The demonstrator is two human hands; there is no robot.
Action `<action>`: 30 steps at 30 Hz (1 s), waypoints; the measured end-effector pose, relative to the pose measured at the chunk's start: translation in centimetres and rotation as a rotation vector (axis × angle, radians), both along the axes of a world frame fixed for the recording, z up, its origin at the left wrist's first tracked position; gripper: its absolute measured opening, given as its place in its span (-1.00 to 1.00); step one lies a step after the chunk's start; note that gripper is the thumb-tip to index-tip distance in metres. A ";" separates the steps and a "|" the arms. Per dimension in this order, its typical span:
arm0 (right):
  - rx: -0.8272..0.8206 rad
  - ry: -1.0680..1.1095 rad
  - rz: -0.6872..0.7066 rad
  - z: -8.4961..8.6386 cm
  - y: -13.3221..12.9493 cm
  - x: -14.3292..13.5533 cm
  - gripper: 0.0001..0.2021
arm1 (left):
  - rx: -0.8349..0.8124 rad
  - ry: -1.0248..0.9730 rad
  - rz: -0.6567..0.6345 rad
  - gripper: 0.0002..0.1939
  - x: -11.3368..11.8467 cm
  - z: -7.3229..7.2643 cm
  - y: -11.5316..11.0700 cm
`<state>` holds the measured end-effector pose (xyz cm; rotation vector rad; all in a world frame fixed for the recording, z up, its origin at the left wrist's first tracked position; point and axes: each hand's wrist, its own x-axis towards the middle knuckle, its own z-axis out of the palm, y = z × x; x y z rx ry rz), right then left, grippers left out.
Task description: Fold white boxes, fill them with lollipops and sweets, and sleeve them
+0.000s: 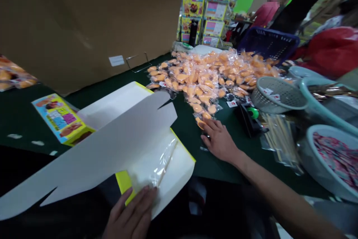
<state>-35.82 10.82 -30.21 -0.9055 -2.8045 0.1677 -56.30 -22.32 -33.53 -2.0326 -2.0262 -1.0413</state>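
An open carton [173,164], white inside with yellow edges, stands at the front with its long white lid flap [106,149] raised. Inside it lies a thin stick in a clear wrapper [166,164]. My left hand [131,213] is closed over the carton's near edge, its fingers beside the wrapper's lower end. Across the table, my right hand [220,138] reaches to the front tip of a pile of orange pieces in clear wrappers [201,78]. Its fingertips touch one wrapped orange piece [200,122], with the thumb apart.
A printed box [61,119] sits left of the carton, before a big cardboard box [84,26]. To the right are a black tape dispenser [248,119], bagged sticks [279,138], a grey basket [279,97] and a basin of pink packets [335,157]. A person in pink [265,11] is behind.
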 end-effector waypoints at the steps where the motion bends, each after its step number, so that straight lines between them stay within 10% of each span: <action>1: -0.020 0.027 0.000 0.1 -0.3 2.0 -0.54 | -0.020 0.006 -0.030 -0.69 0.0 0.3 0.9; 7: 0.055 0.303 -0.192 0.1 -4.0 9.9 -0.54 | -0.108 0.298 -0.186 -0.67 -0.5 2.0 7.0; 17: 0.021 0.132 -0.233 -1.2 -11.5 14.0 -0.49 | -0.065 0.463 -0.122 -0.70 -1.7 3.4 12.9; 21: 0.076 0.183 -0.216 -3.0 -12.4 15.4 -0.58 | 0.122 0.325 -0.124 -0.51 3.7 4.8 12.4; 24: 0.113 0.225 -0.210 -3.8 -12.3 15.8 -0.58 | 0.060 0.354 -0.465 -0.41 10.0 5.1 14.4; 30: 0.144 0.303 -0.171 -3.9 -12.9 18.5 -0.58 | -0.247 0.376 -0.461 -0.08 15.2 1.6 21.1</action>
